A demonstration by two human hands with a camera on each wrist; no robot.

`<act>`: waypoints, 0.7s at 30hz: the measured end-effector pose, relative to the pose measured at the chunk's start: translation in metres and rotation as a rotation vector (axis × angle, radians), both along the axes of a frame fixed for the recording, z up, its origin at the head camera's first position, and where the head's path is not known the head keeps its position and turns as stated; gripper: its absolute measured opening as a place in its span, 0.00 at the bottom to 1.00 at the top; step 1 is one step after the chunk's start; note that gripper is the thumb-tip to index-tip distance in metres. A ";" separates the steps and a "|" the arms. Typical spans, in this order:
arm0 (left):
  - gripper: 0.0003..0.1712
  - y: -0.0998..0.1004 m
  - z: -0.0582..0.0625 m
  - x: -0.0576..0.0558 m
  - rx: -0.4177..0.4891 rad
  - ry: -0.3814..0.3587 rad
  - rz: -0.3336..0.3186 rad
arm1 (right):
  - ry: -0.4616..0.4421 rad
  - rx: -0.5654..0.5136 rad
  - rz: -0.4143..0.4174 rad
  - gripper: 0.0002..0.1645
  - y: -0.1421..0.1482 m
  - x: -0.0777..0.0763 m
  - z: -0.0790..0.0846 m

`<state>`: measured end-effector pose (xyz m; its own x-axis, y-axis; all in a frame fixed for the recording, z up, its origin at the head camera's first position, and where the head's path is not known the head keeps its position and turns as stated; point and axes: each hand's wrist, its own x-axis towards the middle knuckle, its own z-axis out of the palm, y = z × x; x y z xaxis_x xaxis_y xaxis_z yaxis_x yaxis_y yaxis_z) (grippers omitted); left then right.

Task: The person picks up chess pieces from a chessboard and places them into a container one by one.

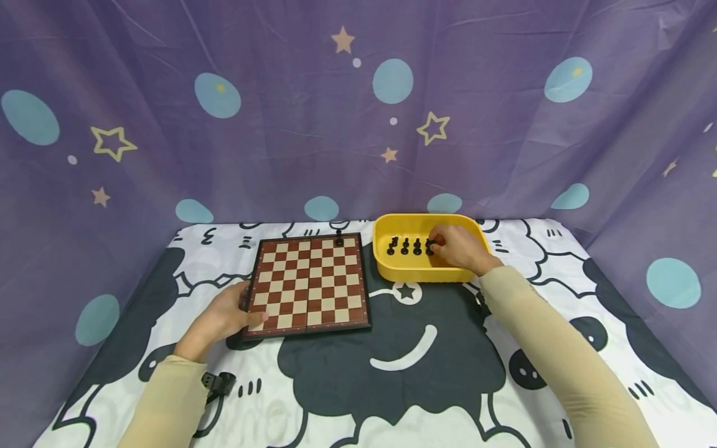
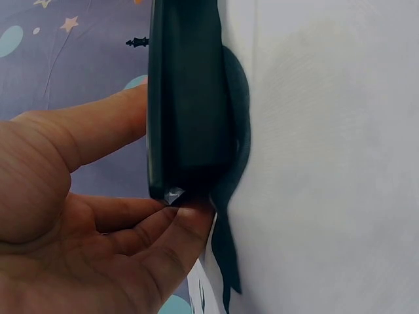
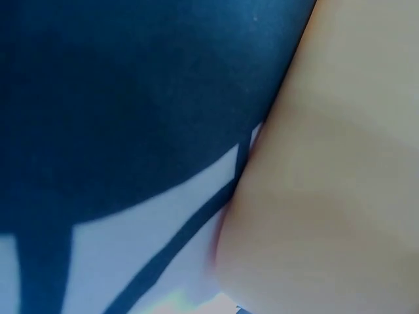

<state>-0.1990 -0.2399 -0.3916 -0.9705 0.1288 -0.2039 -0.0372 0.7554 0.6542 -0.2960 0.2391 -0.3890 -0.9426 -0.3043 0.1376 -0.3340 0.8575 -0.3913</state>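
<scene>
My left hand (image 1: 228,312) grips the left edge of a brown-and-cream chessboard (image 1: 308,283), thumb on top near the front corner. In the left wrist view the fingers of this hand (image 2: 124,242) lie against the underside of the board's dark edge (image 2: 193,98). One black chess piece (image 1: 339,238) stands on a far-edge square. Inside a yellow tray (image 1: 422,275), my right hand (image 1: 460,247) pinches a black chess piece (image 1: 429,249), partly hidden by the fingers. Several more black chess pieces (image 1: 405,247) stand in a row to its left.
The board and tray lie side by side on a cloth (image 1: 392,386) with black-and-white cartoon prints. A purple curtain (image 1: 280,162) hangs behind. The right wrist view shows only cloth and a pale tan surface (image 3: 327,183) too close to identify.
</scene>
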 end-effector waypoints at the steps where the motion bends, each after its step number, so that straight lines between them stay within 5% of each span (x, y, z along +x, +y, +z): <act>1: 0.41 0.000 0.000 0.000 -0.001 -0.001 0.001 | -0.005 0.004 -0.001 0.13 0.000 -0.001 0.000; 21: 0.44 0.001 0.000 -0.001 -0.024 -0.012 0.015 | -0.014 -0.074 0.013 0.17 0.008 -0.001 0.001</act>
<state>-0.1995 -0.2391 -0.3918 -0.9697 0.1095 -0.2184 -0.0561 0.7702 0.6353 -0.2969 0.2467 -0.3882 -0.9406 -0.3059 0.1472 -0.3390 0.8215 -0.4585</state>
